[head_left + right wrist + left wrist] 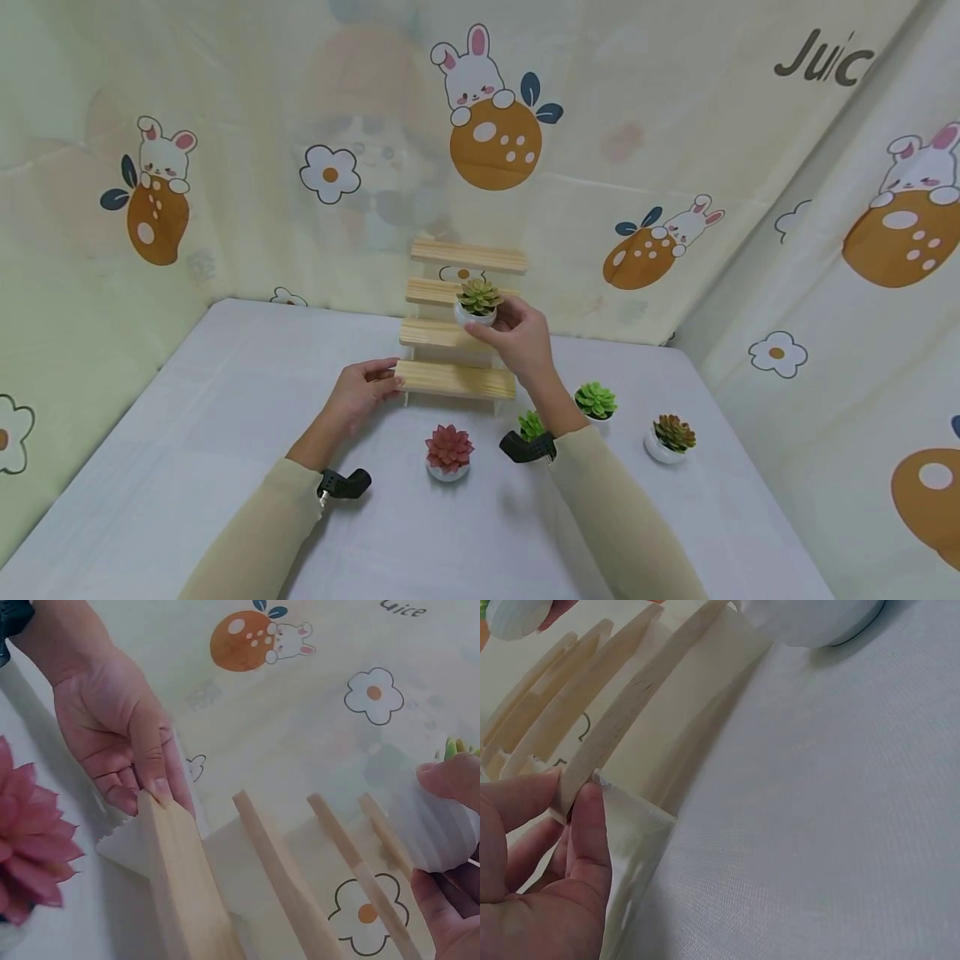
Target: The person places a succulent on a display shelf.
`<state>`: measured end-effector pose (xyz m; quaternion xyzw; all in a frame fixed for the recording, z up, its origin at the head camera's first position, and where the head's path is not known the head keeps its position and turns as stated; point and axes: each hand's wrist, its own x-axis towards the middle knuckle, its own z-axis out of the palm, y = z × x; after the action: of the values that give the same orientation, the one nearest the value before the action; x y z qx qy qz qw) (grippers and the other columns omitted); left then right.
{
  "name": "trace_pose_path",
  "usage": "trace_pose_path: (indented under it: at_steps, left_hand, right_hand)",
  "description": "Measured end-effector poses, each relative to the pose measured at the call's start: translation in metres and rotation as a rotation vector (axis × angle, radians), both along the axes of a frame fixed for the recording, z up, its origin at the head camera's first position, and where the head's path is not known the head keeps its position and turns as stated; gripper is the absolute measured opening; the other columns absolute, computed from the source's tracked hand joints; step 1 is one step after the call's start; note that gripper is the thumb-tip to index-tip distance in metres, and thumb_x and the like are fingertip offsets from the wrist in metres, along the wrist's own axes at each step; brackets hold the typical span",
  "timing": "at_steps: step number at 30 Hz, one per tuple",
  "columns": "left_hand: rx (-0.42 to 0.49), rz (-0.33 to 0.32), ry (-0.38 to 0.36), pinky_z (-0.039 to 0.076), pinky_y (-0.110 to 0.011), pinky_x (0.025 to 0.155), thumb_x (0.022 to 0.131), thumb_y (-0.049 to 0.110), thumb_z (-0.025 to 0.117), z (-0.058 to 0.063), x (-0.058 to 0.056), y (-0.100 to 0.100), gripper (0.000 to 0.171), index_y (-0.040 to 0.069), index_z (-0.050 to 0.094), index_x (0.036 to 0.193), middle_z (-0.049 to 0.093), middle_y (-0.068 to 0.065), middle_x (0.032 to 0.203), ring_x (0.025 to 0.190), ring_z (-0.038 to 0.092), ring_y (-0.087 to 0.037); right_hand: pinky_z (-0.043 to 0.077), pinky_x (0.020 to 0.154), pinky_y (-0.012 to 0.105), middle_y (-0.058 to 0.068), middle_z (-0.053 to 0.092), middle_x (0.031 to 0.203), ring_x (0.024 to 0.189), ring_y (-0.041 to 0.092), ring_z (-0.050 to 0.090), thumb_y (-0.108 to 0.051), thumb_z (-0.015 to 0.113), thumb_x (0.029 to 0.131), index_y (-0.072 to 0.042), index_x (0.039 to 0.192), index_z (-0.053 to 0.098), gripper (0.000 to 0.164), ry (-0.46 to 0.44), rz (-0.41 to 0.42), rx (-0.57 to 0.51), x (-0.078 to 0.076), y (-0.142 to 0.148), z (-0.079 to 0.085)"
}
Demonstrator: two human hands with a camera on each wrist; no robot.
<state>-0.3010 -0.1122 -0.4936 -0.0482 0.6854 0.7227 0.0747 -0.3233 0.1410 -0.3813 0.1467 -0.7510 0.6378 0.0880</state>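
Note:
A small wooden tiered shelf (456,379) with pale slats stands at the back of the table. My left hand (358,398) pinches the left end of its lowest slat (622,712), thumb on one face and fingers on the other, as the left wrist view shows. In front of the upper slats, my right hand (522,337) grips a potted succulent (478,300) with yellowish-green leaves. Its ribbed white pot (439,825) sits between thumb and fingers, held upright. Whether the pot touches a slat I cannot tell.
On the white table (247,400), a red succulent (448,450) stands before the shelf. To the right are two bright green succulents, one (596,402) in plain sight and one (532,426) partly behind my right wrist, and a brownish one (672,437). A printed curtain (360,75) hangs behind.

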Motion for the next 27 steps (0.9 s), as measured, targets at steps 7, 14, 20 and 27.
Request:
trace_pose_path:
  at_steps: [7, 14, 20, 27]
  left_hand:
    - [-0.025, -0.003, -0.006, 0.063, -0.030, 0.089, 0.097, 0.000, 0.065, 0.001, 0.000, -0.001, 0.046, -0.002, 0.057, 0.142, 0.062, -0.020, 0.126, 0.099, 0.065, -0.018]
    - [-0.027, -0.005, -0.008, 0.063, -0.030, 0.090, 0.098, 0.002, 0.066, 0.000, -0.001, -0.001, 0.045, -0.002, 0.057, 0.142, 0.063, -0.020, 0.125, 0.098, 0.066, -0.017]
    - [-0.032, -0.006, -0.006, 0.063, -0.032, 0.091, 0.097, 0.003, 0.067, -0.002, 0.000, 0.000, 0.045, -0.001, 0.058, 0.141, 0.064, -0.020, 0.125, 0.097, 0.066, -0.017]
    - [-0.026, -0.008, -0.004, 0.063, -0.031, 0.090, 0.097, 0.002, 0.066, -0.001, -0.001, -0.001, 0.046, -0.002, 0.057, 0.142, 0.064, -0.019, 0.124, 0.097, 0.066, -0.016]
  right_hand:
    - [0.060, 0.088, 0.021, 0.014, 0.072, 0.123, 0.111, 0.021, 0.070, -0.018, 0.089, 0.081, -0.007, 0.130, 0.068, 0.055, 0.027, -0.007, 0.054, -0.023, -0.010, 0.010]
    - [0.062, 0.089, 0.029, 0.014, 0.075, 0.116, 0.106, 0.022, 0.072, -0.024, 0.090, 0.080, -0.007, 0.122, 0.073, 0.048, 0.050, -0.028, 0.092, -0.040, -0.020, 0.023]
    - [0.061, 0.083, 0.026, 0.015, 0.075, 0.114, 0.102, 0.022, 0.072, -0.020, 0.091, 0.079, -0.005, 0.120, 0.072, 0.048, 0.064, -0.043, 0.124, -0.055, -0.032, 0.030]
    - [0.062, 0.089, 0.031, 0.013, 0.074, 0.117, 0.105, 0.022, 0.071, -0.022, 0.090, 0.079, -0.008, 0.122, 0.072, 0.049, 0.034, -0.060, 0.167, -0.067, -0.043, 0.043]
